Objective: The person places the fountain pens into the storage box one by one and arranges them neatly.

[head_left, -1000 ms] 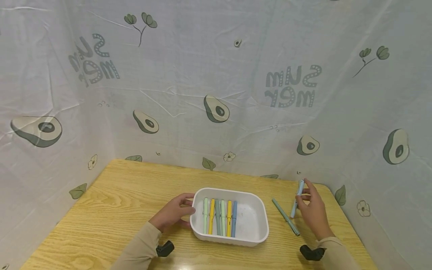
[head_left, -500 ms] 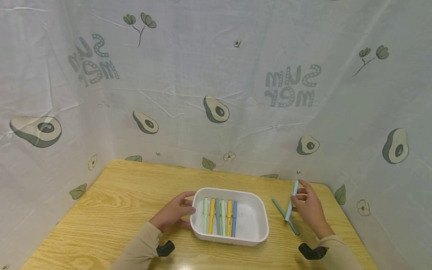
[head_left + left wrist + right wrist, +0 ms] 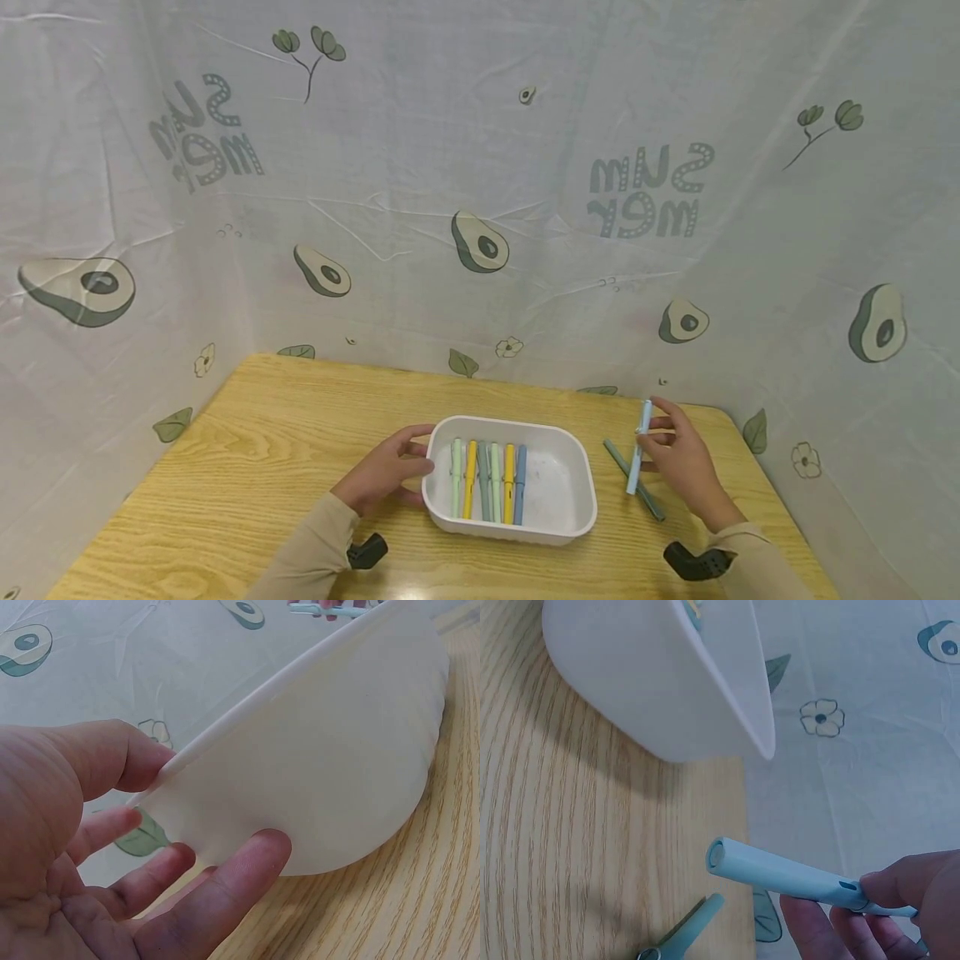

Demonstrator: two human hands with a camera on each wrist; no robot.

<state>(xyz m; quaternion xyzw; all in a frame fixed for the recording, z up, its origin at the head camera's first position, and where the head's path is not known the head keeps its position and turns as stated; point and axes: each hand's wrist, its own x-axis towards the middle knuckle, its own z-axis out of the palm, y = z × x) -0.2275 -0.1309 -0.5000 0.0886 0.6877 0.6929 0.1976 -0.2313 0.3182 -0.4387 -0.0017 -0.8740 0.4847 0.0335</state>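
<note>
A white plastic tray (image 3: 558,492) holds a row of capped pens in pale green, yellow, grey-green and blue, gathered toward its left side. My left hand (image 3: 385,469) rests at the tray's left end; in the left wrist view its thumb touches the rim and its loosely spread fingers lie against the outer wall. To the right, my right hand (image 3: 681,460) pinches a light blue pen (image 3: 780,874) between thumb and fingers, raised off the table. Below that pen, a dark green pen (image 3: 617,457) lies slanted on the wood, partly covered by it.
The wooden table (image 3: 300,433) meets a pale curtain (image 3: 405,317) printed with avocados at its back and sides. A black wrist-worn device (image 3: 367,552) sits on the left wrist, with another black device (image 3: 697,562) on the right.
My right hand has moved left with the light blue pen, which now crosses above the dark green pen and stands closer to upright. The left hand and tray have stayed put.
</note>
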